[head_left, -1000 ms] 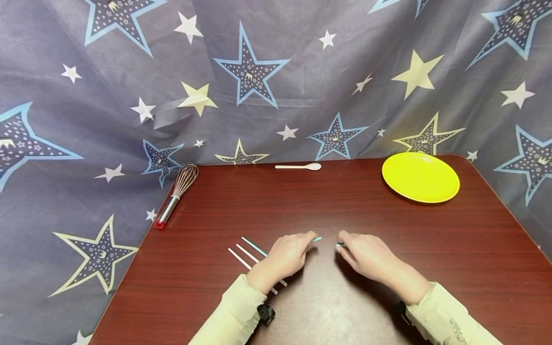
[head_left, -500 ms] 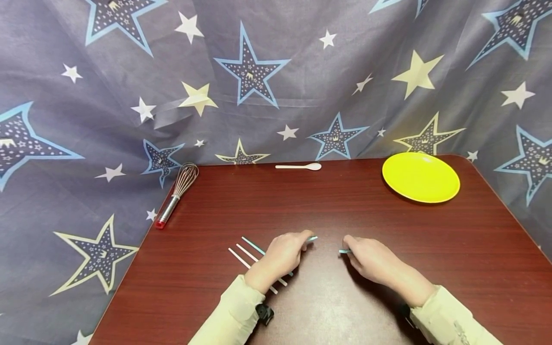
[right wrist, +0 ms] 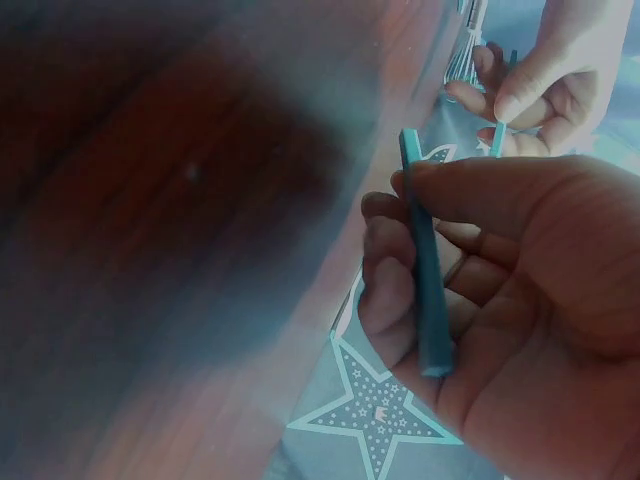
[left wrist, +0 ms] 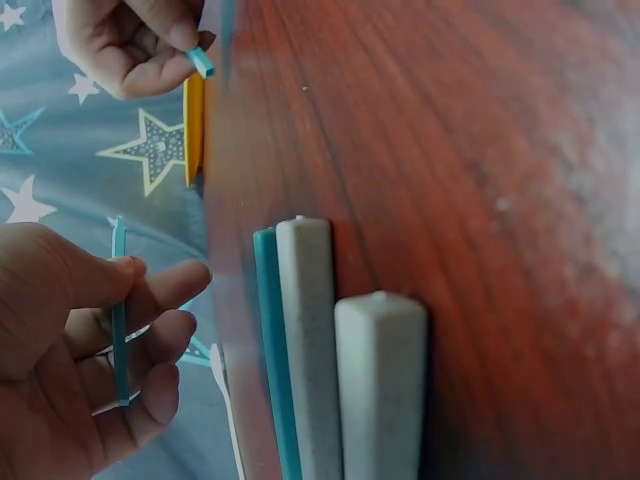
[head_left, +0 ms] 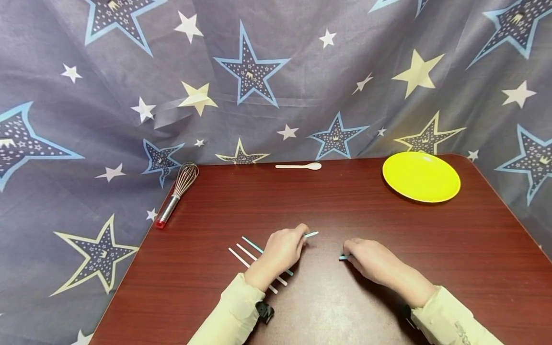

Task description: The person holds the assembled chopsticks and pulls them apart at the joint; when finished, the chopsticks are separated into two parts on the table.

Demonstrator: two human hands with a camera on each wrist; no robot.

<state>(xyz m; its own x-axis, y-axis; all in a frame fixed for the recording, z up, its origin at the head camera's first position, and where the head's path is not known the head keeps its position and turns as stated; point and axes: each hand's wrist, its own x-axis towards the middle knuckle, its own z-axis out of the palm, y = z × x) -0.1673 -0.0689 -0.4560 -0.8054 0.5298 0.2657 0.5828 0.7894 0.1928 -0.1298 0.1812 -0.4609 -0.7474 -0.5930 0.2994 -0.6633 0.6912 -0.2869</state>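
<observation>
My left hand [head_left: 280, 249] pinches a short teal chopstick piece [left wrist: 120, 330] between thumb and fingertips, its other fingers half bent. In my right hand [head_left: 373, 258] is a second teal chopstick piece [right wrist: 430, 290], square-sided, held under the thumb and lying toward the palm. The two pieces are apart, with a gap between the hands above the table. Under my left wrist lie a teal chopstick [head_left: 252, 244], a white chopstick [head_left: 247, 252] and another white chopstick [head_left: 238, 257], side by side on a slant. The forearm covers part of them.
A whisk [head_left: 177, 196] lies along the left edge of the red-brown table [head_left: 327, 206]. At the back edge is a white spoon [head_left: 302, 166], and a yellow plate [head_left: 421, 177] sits at the back right. A star-patterned cloth [head_left: 276, 86] hangs behind.
The hands have drawn slightly apart: the left moved a little left and up, the right a little right and down. Each still holds its teal piece. More of the table's teal chopstick shows.
</observation>
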